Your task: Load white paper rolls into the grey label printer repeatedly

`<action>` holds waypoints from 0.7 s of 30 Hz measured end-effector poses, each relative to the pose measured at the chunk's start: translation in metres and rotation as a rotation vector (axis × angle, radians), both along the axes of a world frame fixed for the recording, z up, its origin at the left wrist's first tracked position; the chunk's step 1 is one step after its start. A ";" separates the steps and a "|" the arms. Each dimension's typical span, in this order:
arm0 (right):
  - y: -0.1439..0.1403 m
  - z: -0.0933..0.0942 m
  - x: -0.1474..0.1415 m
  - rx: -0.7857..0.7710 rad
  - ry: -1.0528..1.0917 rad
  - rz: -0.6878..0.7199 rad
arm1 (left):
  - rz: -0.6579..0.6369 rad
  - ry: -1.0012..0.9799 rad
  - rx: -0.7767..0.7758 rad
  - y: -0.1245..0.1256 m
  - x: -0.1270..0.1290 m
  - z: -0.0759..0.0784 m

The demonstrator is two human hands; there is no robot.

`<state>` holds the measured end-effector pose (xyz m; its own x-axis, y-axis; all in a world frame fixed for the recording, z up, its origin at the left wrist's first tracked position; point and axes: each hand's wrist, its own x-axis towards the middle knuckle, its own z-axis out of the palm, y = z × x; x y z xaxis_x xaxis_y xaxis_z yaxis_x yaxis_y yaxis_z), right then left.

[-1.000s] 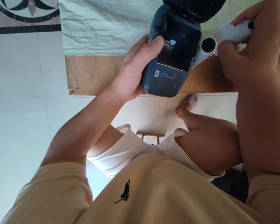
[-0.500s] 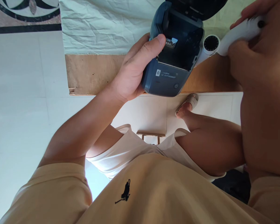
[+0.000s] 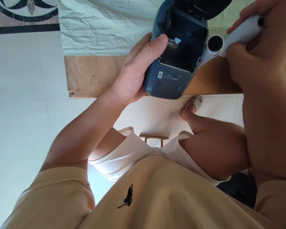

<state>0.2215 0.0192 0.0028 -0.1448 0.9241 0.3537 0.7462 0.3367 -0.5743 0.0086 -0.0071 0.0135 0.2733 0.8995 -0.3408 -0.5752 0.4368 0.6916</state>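
My left hand (image 3: 138,73) grips a dark blue label printer (image 3: 173,79) by its left side, thumb on the rim of the open paper bay. The printer's lid is swung up at the top edge of the view. It rests at the edge of a brown wooden table (image 3: 92,76). My right hand (image 3: 255,51) holds a white handheld device (image 3: 231,36) with a round black-holed head, and that head sits just right of the printer's open bay.
A wrinkled pale cloth (image 3: 105,25) covers the table behind the printer. Below the table edge are white floor tiles (image 3: 21,95), my knee and sandalled foot (image 3: 190,106), and a small wooden stool (image 3: 153,140).
My right hand shifted the white device slightly up and right, then back down near the printer. The left hand and printer stayed almost still.
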 end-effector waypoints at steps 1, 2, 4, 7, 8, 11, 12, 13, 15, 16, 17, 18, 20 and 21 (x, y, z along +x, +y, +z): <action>-0.002 0.001 -0.002 -0.006 -0.051 -0.011 | -0.024 -0.003 0.098 0.000 -0.001 -0.002; -0.004 0.003 -0.003 -0.014 -0.104 -0.030 | -0.041 -0.007 0.171 0.000 -0.002 -0.004; -0.006 0.006 -0.004 -0.024 -0.192 -0.059 | -0.049 -0.007 0.208 0.000 -0.004 -0.007; -0.005 0.008 -0.002 -0.055 -0.210 -0.070 | -0.070 0.016 0.242 0.001 -0.005 -0.008; -0.004 0.009 -0.001 -0.070 -0.213 -0.066 | -0.073 0.025 0.249 0.001 -0.005 -0.008; -0.005 0.010 0.001 -0.112 -0.227 -0.046 | -0.069 0.037 0.251 0.001 -0.004 -0.008; -0.006 0.010 0.001 -0.113 -0.228 -0.047 | -0.064 0.037 0.252 0.001 -0.004 -0.008; -0.006 0.011 0.000 -0.111 -0.225 -0.050 | -0.066 0.036 0.252 0.001 -0.004 -0.008; -0.006 0.011 0.000 -0.097 -0.221 -0.060 | -0.073 0.026 0.243 0.001 -0.004 -0.008; -0.006 0.011 -0.001 -0.087 -0.223 -0.063 | -0.072 0.018 0.240 0.001 -0.004 -0.007; -0.006 0.011 -0.001 -0.081 -0.231 -0.060 | -0.071 0.008 0.237 0.001 -0.004 -0.007; -0.005 0.012 -0.002 -0.077 -0.238 -0.057 | -0.068 0.001 0.236 0.001 -0.004 -0.007; -0.005 0.013 -0.002 -0.064 -0.241 -0.059 | -0.061 -0.009 0.237 0.001 -0.004 -0.006; -0.006 0.014 -0.001 -0.072 -0.216 -0.074 | -0.061 -0.014 0.239 0.000 -0.005 -0.006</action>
<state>0.2205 0.0134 0.0165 -0.1408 0.9568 0.2544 0.8756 0.2402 -0.4190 0.0041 -0.0066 0.0074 0.3331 0.9357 -0.1160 -0.5627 0.2960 0.7719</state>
